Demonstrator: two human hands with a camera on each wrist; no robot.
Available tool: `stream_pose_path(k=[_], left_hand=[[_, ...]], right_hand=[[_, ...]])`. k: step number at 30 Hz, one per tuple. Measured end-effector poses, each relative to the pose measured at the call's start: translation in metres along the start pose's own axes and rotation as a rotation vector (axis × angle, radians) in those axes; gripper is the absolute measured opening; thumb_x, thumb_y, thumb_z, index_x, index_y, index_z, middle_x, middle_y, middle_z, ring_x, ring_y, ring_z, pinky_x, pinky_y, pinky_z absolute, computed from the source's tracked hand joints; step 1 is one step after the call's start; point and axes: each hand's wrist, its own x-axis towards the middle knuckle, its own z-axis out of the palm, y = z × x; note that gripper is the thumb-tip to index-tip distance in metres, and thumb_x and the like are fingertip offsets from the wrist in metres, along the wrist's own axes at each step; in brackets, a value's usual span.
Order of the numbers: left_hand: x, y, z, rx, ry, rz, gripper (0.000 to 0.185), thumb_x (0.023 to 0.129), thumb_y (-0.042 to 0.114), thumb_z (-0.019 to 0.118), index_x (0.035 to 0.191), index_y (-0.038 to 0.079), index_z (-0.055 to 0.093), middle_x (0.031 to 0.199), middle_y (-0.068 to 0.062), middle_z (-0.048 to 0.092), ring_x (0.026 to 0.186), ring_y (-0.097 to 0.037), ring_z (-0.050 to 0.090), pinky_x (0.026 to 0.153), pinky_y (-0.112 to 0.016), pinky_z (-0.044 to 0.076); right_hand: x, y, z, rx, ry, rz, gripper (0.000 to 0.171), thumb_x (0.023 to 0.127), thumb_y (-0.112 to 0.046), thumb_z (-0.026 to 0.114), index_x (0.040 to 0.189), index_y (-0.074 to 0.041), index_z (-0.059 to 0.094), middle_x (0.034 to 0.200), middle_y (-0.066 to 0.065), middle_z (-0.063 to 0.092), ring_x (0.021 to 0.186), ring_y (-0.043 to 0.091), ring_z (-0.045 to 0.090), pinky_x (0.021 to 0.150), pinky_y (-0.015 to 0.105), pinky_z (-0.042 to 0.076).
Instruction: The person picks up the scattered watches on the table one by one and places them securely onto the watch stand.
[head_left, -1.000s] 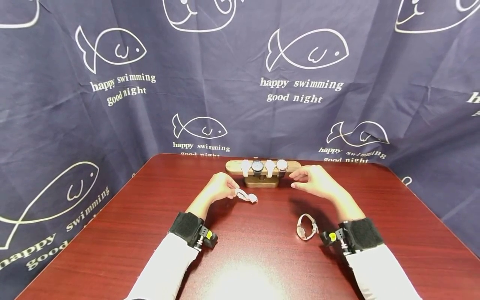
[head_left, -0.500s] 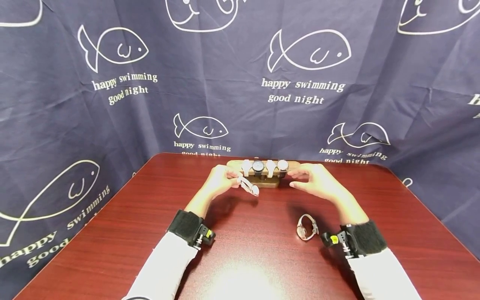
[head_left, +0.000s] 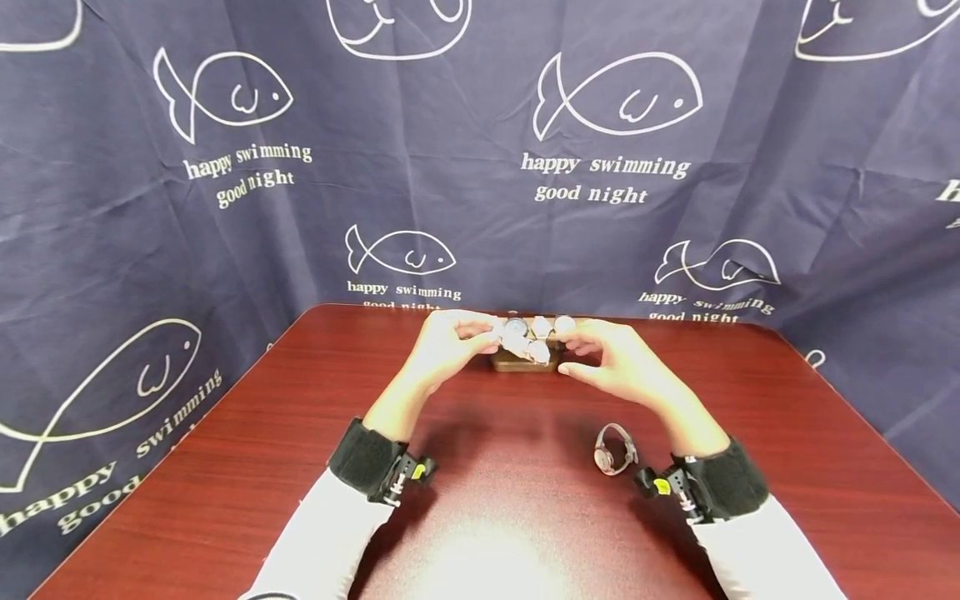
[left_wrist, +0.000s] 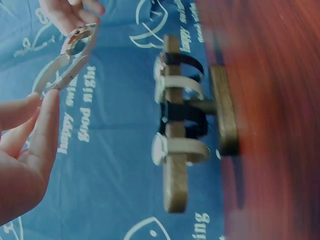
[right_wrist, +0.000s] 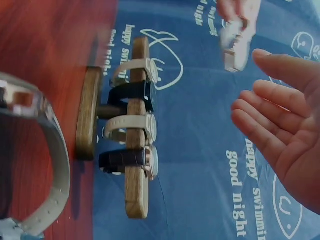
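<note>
My left hand (head_left: pixel 480 332) is raised in front of a wooden watch stand (head_left: pixel 525 363) and pinches one strap end of a white watch (head_left: pixel 534 350). In the left wrist view those fingers (left_wrist: pixel 37 107) hold the strap while the watch (left_wrist: pixel 70 57) stretches up toward my right hand (left_wrist: pixel 75 12). My right hand (head_left: pixel 577 354) hovers at the watch's other end with its fingers spread; whether they touch it I cannot tell. The right wrist view shows that palm (right_wrist: pixel 265 90) open, the watch (right_wrist: pixel 234 47) blurred just beyond its fingertips.
The stand (right_wrist: pixel 136 190) carries several watches, white and black straps alternating, near the back of a dark red table (head_left: pixel 225 433). Another light-strapped watch (head_left: pixel 613 450) lies on the table beside my right wrist. A navy fish-print curtain (head_left: pixel 150 208) surrounds the table.
My left hand has lifted the white watch up and back toward the stand. The right hand has moved left to meet it. The watch on the table has not moved.
</note>
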Motion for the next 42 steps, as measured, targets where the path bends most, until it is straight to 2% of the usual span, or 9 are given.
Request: stream_pose_path(k=[7, 11, 15, 19, 23, 29, 35, 39, 42], left_hand=[[-0.007, 0.015, 0.010, 0.005, 0.021, 0.057, 0.021, 0.075, -0.008, 0.063, 0.095, -0.013, 0.061, 0.088, -0.026, 0.063, 0.077, -0.028, 0.064, 0.071, -0.031, 0.052], [-0.008, 0.017, 0.013, 0.018, 0.020, 0.070, 0.021, 0.074, -0.008, 0.064, 0.094, -0.013, 0.061, 0.087, -0.025, 0.063, 0.076, -0.027, 0.064, 0.070, -0.032, 0.052], [-0.008, 0.017, 0.013, 0.028, 0.005, 0.067, 0.021, 0.074, -0.007, 0.065, 0.093, -0.013, 0.061, 0.085, -0.025, 0.063, 0.075, -0.028, 0.064, 0.069, -0.032, 0.052], [-0.008, 0.017, 0.010, 0.116, -0.016, 0.067, 0.021, 0.072, -0.004, 0.067, 0.091, -0.010, 0.063, 0.083, -0.021, 0.064, 0.075, -0.024, 0.064, 0.067, -0.027, 0.051], [-0.008, 0.017, 0.007, 0.208, -0.088, 0.084, 0.027, 0.070, -0.002, 0.070, 0.096, -0.006, 0.064, 0.086, -0.018, 0.065, 0.080, -0.023, 0.063, 0.068, -0.026, 0.050], [-0.008, 0.018, 0.007, 0.155, -0.226, 0.149, 0.031, 0.076, -0.001, 0.065, 0.106, -0.007, 0.060, 0.101, -0.020, 0.062, 0.092, -0.028, 0.060, 0.076, -0.033, 0.050], [-0.009, 0.018, 0.008, 0.130, -0.338, 0.191, 0.020, 0.075, -0.006, 0.064, 0.095, -0.011, 0.063, 0.092, -0.022, 0.063, 0.082, -0.025, 0.062, 0.073, -0.034, 0.051], [-0.009, 0.017, 0.009, 0.181, -0.388, 0.206, 0.020, 0.072, -0.005, 0.067, 0.091, -0.010, 0.065, 0.089, -0.020, 0.064, 0.080, -0.023, 0.064, 0.075, -0.034, 0.051], [-0.009, 0.016, 0.010, 0.231, -0.413, 0.174, 0.022, 0.072, -0.003, 0.068, 0.093, -0.008, 0.064, 0.087, -0.018, 0.065, 0.080, -0.020, 0.064, 0.077, -0.032, 0.050]], right_hand=[[0.006, -0.009, 0.007, -0.057, 0.079, -0.078, 0.044, 0.064, -0.018, 0.079, 0.103, -0.007, 0.061, 0.097, 0.006, 0.061, 0.075, 0.014, 0.060, 0.070, 0.025, 0.050], [0.007, -0.011, 0.008, -0.119, 0.130, -0.120, 0.039, 0.063, -0.017, 0.078, 0.098, -0.009, 0.063, 0.085, 0.002, 0.060, 0.067, 0.012, 0.058, 0.063, 0.024, 0.048], [0.007, -0.012, 0.005, -0.118, 0.144, -0.126, 0.037, 0.064, -0.015, 0.077, 0.097, -0.009, 0.063, 0.079, 0.000, 0.058, 0.063, 0.009, 0.056, 0.059, 0.022, 0.048], [0.006, -0.012, 0.002, -0.090, 0.162, -0.129, 0.038, 0.064, -0.012, 0.076, 0.099, -0.008, 0.062, 0.078, 0.002, 0.057, 0.062, 0.010, 0.056, 0.057, 0.020, 0.047], [0.005, -0.011, 0.000, -0.061, 0.179, -0.131, 0.041, 0.063, -0.008, 0.076, 0.102, -0.009, 0.061, 0.081, 0.000, 0.057, 0.063, 0.011, 0.058, 0.060, 0.018, 0.047], [0.005, -0.014, 0.001, -0.004, 0.149, -0.169, 0.042, 0.063, -0.004, 0.074, 0.102, -0.009, 0.062, 0.092, 0.002, 0.059, 0.071, 0.012, 0.059, 0.067, 0.023, 0.049], [0.007, -0.019, 0.003, -0.048, 0.099, -0.239, 0.043, 0.064, -0.009, 0.074, 0.106, -0.011, 0.063, 0.104, -0.002, 0.060, 0.095, 0.014, 0.055, 0.085, 0.026, 0.041], [0.006, -0.022, 0.003, -0.005, 0.064, -0.269, 0.039, 0.065, -0.009, 0.074, 0.103, -0.013, 0.065, 0.110, -0.004, 0.059, 0.108, 0.017, 0.048, 0.093, 0.035, 0.036], [0.006, -0.024, 0.003, 0.029, 0.057, -0.279, 0.036, 0.066, -0.007, 0.073, 0.100, -0.015, 0.067, 0.111, -0.003, 0.057, 0.109, 0.018, 0.047, 0.093, 0.036, 0.034]])
